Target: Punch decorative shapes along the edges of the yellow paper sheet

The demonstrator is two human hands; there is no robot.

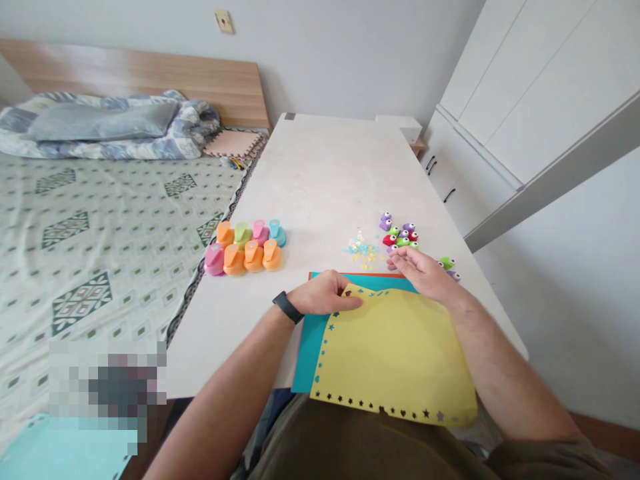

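Observation:
A yellow paper sheet [400,353] with punched shapes along its edges lies on a teal sheet [310,347] and an orange sheet [350,274] at the table's near edge. My left hand [325,293], with a black wristband, rests curled on the yellow sheet's top left corner, pinching its edge. My right hand [420,270] hovers over the top right corner, fingers loosely curled, next to several small coloured punches [400,233]. Whether it holds one is hidden.
Several larger orange, pink, green and blue punches [245,248] stand in a group at the table's left. Paper confetti [363,250] lies in the middle of the white table [320,173]. A bed [100,220] adjoins the left; white cabinets [500,100] stand at the right.

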